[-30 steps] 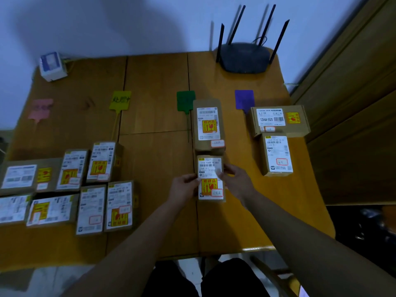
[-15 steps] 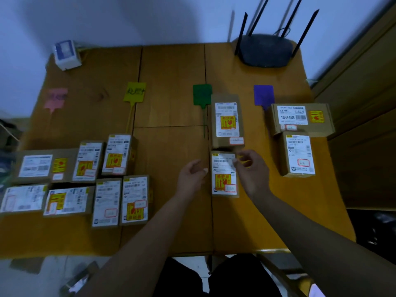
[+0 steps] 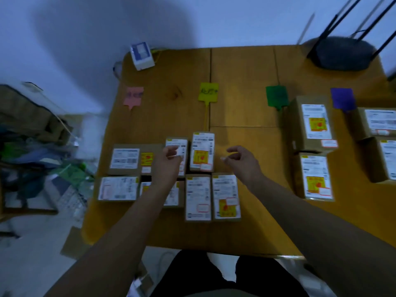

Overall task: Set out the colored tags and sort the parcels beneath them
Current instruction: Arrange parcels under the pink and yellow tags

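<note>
Four tags lie in a row on the wooden table (image 3: pixel 240 116): pink tag (image 3: pixel 134 96), yellow tag (image 3: pixel 208 92), green tag (image 3: pixel 276 96), purple tag (image 3: pixel 342 99). Two parcels sit under the green tag, the far parcel (image 3: pixel 310 123) and the near parcel (image 3: pixel 315 176). Two more parcels (image 3: pixel 377 123) lie under the purple tag. Several unsorted parcels cluster at the near left. My left hand (image 3: pixel 169 161) hovers over one small parcel (image 3: pixel 179 146) there, fingers loosely curled, holding nothing. My right hand (image 3: pixel 240 161) hangs empty beside another parcel (image 3: pixel 202 152).
A black router (image 3: pixel 342 53) with antennas stands at the table's far right. A small white-blue box (image 3: pixel 141 55) sits at the far left corner. Bags and clutter (image 3: pixel 38 133) lie on the floor left of the table.
Both hands let go of the parcel set under the green tag and swung left to the unsorted cluster. The camera view turned left with them.
</note>
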`<state>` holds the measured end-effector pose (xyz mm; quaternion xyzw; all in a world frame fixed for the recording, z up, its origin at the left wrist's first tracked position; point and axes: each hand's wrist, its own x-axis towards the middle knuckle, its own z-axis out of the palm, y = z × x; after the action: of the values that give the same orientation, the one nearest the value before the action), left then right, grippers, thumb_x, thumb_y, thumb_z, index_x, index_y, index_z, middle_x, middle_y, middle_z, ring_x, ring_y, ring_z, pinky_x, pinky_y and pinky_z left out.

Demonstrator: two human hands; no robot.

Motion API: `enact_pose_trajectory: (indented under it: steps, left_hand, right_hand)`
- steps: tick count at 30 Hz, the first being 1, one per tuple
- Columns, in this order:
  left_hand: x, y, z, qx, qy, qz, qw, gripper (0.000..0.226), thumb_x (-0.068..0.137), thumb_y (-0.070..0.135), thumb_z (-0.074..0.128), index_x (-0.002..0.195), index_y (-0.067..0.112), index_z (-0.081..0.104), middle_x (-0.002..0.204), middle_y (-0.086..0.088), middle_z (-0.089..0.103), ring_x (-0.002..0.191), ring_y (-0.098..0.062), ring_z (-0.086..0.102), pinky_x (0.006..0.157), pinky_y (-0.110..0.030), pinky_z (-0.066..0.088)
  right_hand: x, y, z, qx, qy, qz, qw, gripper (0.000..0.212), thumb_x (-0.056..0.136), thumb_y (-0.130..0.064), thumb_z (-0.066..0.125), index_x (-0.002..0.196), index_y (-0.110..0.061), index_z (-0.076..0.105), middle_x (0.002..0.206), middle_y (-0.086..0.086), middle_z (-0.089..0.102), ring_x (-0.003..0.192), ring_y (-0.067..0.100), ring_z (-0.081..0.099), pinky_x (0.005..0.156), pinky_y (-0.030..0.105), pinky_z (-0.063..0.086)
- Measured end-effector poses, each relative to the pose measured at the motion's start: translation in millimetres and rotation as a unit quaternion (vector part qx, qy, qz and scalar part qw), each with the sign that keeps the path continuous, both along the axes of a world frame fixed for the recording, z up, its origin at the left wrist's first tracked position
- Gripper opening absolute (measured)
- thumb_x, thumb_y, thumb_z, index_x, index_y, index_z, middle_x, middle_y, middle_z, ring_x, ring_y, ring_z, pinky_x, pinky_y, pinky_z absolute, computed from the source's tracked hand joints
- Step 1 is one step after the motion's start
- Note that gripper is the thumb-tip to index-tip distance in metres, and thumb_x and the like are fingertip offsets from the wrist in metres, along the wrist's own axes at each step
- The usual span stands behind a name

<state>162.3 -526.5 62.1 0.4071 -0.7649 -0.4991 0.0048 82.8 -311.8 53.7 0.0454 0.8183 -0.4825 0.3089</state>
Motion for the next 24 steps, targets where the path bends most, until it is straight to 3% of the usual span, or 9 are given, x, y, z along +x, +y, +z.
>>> enact_pose_trajectory:
  steps: [2, 4, 6, 9, 13, 16, 20, 24]
  left_hand:
    - [5.8, -35.6, -6.4, -0.061, -0.063, -0.016, 0.996, 0.04, 0.097, 0.025, 0.064, 0.136, 0.023, 0.062, 0.11, 0.006, 0.065, 0.069, 0.0, 0.052, 0.056, -0.02, 0.042]
    - [7.1, -57.9, -12.8, -0.079, -0.109, -0.043, 0.99, 0.042, 0.093, 0.029, 0.065, 0.133, 0.017, 0.063, 0.088, 0.009, 0.06, 0.068, -0.012, 0.055, 0.069, -0.031, 0.053]
    - [5.2, -68.1, -20.5, -0.067, -0.127, -0.088, 0.986, 0.037, 0.088, 0.03, 0.066, 0.122, 0.014, 0.068, 0.095, 0.0, 0.069, 0.083, -0.026, 0.067, 0.083, -0.047, 0.059]
    - [2.7, -69.0, -30.2, -0.068, -0.117, -0.13, 0.982, 0.006, 0.085, 0.026, 0.069, 0.09, 0.029, 0.068, 0.096, -0.003, 0.076, 0.08, -0.02, 0.07, 0.07, -0.039, 0.06]
    - [1.4, -65.6, -37.8, -0.064, -0.081, -0.113, 0.988, 0.026, 0.086, 0.02, 0.068, 0.111, 0.022, 0.076, 0.073, 0.016, 0.063, 0.069, -0.02, 0.068, 0.065, -0.044, 0.059]
    - [3.4, -63.1, -41.5, -0.03, -0.057, -0.085, 0.994, 0.033, 0.091, 0.018, 0.067, 0.123, 0.017, 0.073, 0.09, 0.005, 0.074, 0.068, -0.015, 0.063, 0.072, -0.045, 0.06]
    - [4.5, -61.6, -44.7, 0.037, -0.057, -0.04, 0.997, 0.043, 0.094, 0.019, 0.067, 0.137, 0.017, 0.065, 0.13, -0.008, 0.067, 0.111, -0.026, 0.065, 0.098, -0.048, 0.055]
    - [5.3, -56.2, -43.7, 0.094, 0.001, 0.028, 0.995, 0.045, 0.093, 0.012, 0.071, 0.138, 0.015, 0.063, 0.126, -0.002, 0.069, 0.104, -0.019, 0.066, 0.088, -0.034, 0.054]
  right_hand:
    - [2.3, -25.0, -9.3, 0.019, 0.011, 0.01, 1.0, 0.054, 0.098, -0.034, 0.073, 0.146, -0.02, 0.054, 0.136, 0.009, 0.061, 0.115, 0.031, 0.062, 0.087, 0.043, 0.05]
    - [3.6, -44.8, -15.4, 0.047, 0.024, 0.012, 0.999, 0.067, 0.096, -0.036, 0.075, 0.153, -0.018, 0.047, 0.149, 0.011, 0.056, 0.129, 0.034, 0.058, 0.092, 0.043, 0.053]
    - [5.5, -59.7, -19.9, 0.06, 0.036, 0.005, 0.998, 0.071, 0.094, -0.036, 0.077, 0.155, -0.018, 0.045, 0.15, 0.011, 0.057, 0.131, 0.035, 0.059, 0.098, 0.048, 0.055]
    - [7.8, -71.8, -28.2, 0.074, 0.031, -0.002, 0.997, 0.066, 0.095, -0.036, 0.074, 0.153, -0.021, 0.047, 0.14, 0.005, 0.067, 0.123, 0.03, 0.066, 0.098, 0.045, 0.056]
    - [10.8, -76.1, -36.3, 0.084, -0.002, -0.008, 0.996, 0.054, 0.098, -0.039, 0.07, 0.147, -0.023, 0.056, 0.132, 0.002, 0.072, 0.118, 0.026, 0.068, 0.096, 0.04, 0.055]
    - [14.2, -78.4, -38.8, 0.082, 0.009, -0.005, 0.997, 0.042, 0.098, -0.037, 0.07, 0.138, -0.028, 0.064, 0.12, -0.006, 0.074, 0.113, 0.021, 0.069, 0.1, 0.046, 0.056]
    - [13.0, -84.1, -39.7, 0.106, 0.004, -0.022, 0.994, 0.048, 0.095, -0.043, 0.073, 0.13, -0.014, 0.056, 0.112, -0.002, 0.069, 0.104, 0.023, 0.068, 0.087, 0.043, 0.058]
    - [10.3, -85.3, -38.0, 0.099, 0.01, -0.038, 0.994, 0.047, 0.095, -0.044, 0.073, 0.117, -0.012, 0.047, 0.1, -0.004, 0.065, 0.095, 0.024, 0.069, 0.077, 0.045, 0.06]
